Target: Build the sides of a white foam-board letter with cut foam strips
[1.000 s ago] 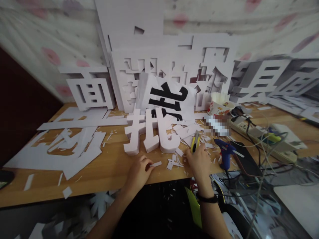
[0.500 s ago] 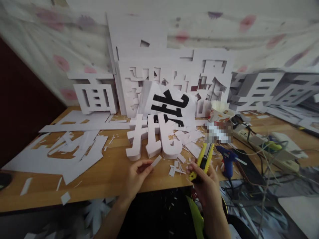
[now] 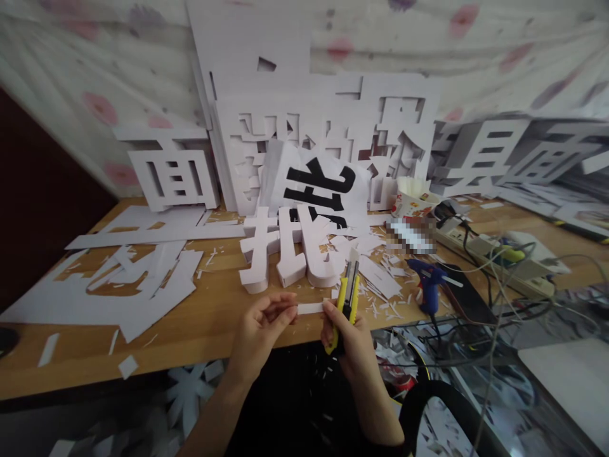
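Note:
A short white strip (image 3: 310, 308) is stretched level between my two hands, just above the table's front edge. My left hand (image 3: 264, 330) pinches its left end between thumb and fingertips. With thumb and fingers my right hand (image 3: 349, 343) touches the strip's right end, and the same hand grips a yellow utility knife (image 3: 349, 303), its blade pointing up and away from me. Behind my hands stands a white raised foam-board character (image 3: 297, 251). Leaning behind that is a paper sheet (image 3: 361, 212) printed with a bold black character.
A blue hot glue gun (image 3: 428, 285) lies right of my hands, near a dark phone-like slab (image 3: 469, 301) and a power strip (image 3: 495, 260) with tangled cords. Cut white sheets (image 3: 157, 304) cover the left side. A paper cup (image 3: 413, 200) stands behind. Scraps litter the table (image 3: 223, 330).
My right hand has moved left with the utility knife and now meets the strip's right end. The strip has turned from slanted to level in my left hand. The camera view has shifted slightly.

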A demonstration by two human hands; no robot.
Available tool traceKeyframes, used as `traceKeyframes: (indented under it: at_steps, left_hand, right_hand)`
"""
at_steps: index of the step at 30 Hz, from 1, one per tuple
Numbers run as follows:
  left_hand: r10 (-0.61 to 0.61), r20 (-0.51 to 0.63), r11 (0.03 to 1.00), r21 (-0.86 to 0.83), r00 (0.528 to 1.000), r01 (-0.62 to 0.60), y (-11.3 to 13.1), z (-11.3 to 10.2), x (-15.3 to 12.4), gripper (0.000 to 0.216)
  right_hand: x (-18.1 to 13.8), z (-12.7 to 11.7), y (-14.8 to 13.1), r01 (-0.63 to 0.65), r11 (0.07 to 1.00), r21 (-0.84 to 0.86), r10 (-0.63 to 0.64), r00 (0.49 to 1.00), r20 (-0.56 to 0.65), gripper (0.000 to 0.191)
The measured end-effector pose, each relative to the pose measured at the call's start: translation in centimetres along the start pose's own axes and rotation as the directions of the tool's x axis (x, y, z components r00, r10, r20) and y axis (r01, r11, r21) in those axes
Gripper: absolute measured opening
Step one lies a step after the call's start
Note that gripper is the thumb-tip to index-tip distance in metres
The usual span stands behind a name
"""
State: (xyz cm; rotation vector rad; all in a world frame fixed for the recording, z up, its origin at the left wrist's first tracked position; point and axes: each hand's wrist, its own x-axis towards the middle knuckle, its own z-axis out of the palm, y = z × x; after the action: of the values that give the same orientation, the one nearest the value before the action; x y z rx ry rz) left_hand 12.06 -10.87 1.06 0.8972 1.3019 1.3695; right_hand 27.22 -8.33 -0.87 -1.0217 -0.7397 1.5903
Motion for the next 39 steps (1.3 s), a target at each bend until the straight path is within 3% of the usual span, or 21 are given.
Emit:
traceKeyframes:
  at_steps: [8,13,16,18,21,23,26,30,36,39]
  left_hand:
    - [-0.034,0.02,0.998,-0.059,0.999,0.035,-1.1,0.1,-0.7,0.034]
    - [-0.069,0.091,0.991,-0.109,0.993,0.079,-2.0,0.7,-0.5,0.031]
    - [-0.071,0.074,0.982,-0.172,0.995,0.083,-1.8,1.0,-0.5,0.035]
    - [-0.067,0.1,0.971,-0.225,0.993,0.088,-1.2,1.1,-0.9,0.036]
    - [-0.068,0.207,0.955,-0.269,0.976,0.123,-0.4,1.4,-1.7,0.039]
    - [-0.055,0.219,0.963,-0.248,0.974,0.11,-0.1,1.6,-2.2,0.043]
    - [-0.041,0.171,0.976,-0.205,0.984,0.076,0.0,2.0,-2.7,0.049]
    - [-0.056,0.153,0.974,-0.208,0.987,0.087,0.4,2.5,-2.7,0.054]
    - [-0.079,0.138,0.98,-0.173,0.987,0.103,0.9,3.2,-2.9,0.051]
    - [-0.013,0.174,0.996,-0.08,0.985,0.028,1.1,3.4,-3.2,0.049]
  right_hand:
    - [-0.5,0.0,0.8,0.026,1.0,0.01,-0.026,1.0,-0.017,0.038]
    - [-0.9,0.3,1.3,-0.016,0.997,-0.078,0.021,0.997,0.074,0.039]
    - [-0.8,-0.8,1.6,0.108,0.974,-0.2,-0.09,0.991,0.096,0.04]
    - [-0.9,-1.8,1.6,0.301,0.888,-0.347,-0.276,0.954,0.121,0.044]
    - [-1.2,-3.3,1.2,0.555,0.621,-0.553,-0.501,0.824,0.265,0.05]
    - [-1.5,-4.0,0.9,0.642,0.448,-0.622,-0.546,0.748,0.379,0.051]
    - [-1.9,-4.2,0.8,0.684,0.283,-0.672,-0.55,0.69,0.471,0.049]
    - [-2.1,-3.9,0.6,0.701,0.173,-0.692,-0.579,0.641,0.504,0.046]
    - [-2.3,-3.8,-0.1,0.697,0.121,-0.707,-0.631,0.604,0.487,0.044]
    - [-2.3,-4.2,-0.5,0.69,0.091,-0.718,-0.661,0.581,0.475,0.042]
